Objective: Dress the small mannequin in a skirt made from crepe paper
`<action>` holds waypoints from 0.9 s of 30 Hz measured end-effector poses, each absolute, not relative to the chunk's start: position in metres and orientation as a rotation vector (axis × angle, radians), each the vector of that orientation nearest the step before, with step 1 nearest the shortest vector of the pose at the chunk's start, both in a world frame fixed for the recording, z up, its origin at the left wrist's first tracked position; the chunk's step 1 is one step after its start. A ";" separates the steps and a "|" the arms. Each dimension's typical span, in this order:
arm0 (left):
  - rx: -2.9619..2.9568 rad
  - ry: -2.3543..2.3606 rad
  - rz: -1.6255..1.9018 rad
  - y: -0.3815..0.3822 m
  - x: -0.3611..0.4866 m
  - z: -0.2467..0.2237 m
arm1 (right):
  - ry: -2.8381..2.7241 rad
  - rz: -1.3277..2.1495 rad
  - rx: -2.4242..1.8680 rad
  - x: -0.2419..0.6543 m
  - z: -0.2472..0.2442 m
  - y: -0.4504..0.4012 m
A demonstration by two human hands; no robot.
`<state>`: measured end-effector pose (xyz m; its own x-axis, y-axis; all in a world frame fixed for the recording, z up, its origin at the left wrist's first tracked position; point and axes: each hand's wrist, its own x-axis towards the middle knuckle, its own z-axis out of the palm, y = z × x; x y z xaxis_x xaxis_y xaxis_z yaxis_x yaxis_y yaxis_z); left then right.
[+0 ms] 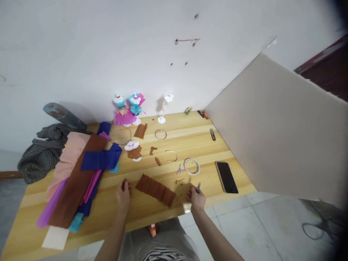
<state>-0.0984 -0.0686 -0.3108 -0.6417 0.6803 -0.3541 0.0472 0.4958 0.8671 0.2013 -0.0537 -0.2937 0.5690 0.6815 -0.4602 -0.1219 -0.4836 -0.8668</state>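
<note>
Wooden table (195,143), brown cloth (155,190), white wall (108,47)

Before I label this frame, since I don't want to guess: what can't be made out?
All in the head view:
Small tool: partly covered by the right hand; its kind is unclear.
Left hand: curled, hiding its own palm and anything inside.
Stacked fabric: upper layers cover lower ones.
Red item: too small to identify.

No text, label, brand, number or sign legible. Black-and-red items (206,115) near far right corner of table (190,141): too small to read.
</note>
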 end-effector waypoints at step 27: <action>0.808 1.331 1.033 -0.058 -0.072 -0.128 | -1.042 1.755 -1.162 0.103 -0.152 -0.022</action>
<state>-0.0717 -0.0582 -0.1280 -0.0516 0.9269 -0.3717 -0.1297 0.3629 0.9228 0.1035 -0.0224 -0.1519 -0.2852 0.9058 -0.3135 -0.1586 -0.3672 -0.9165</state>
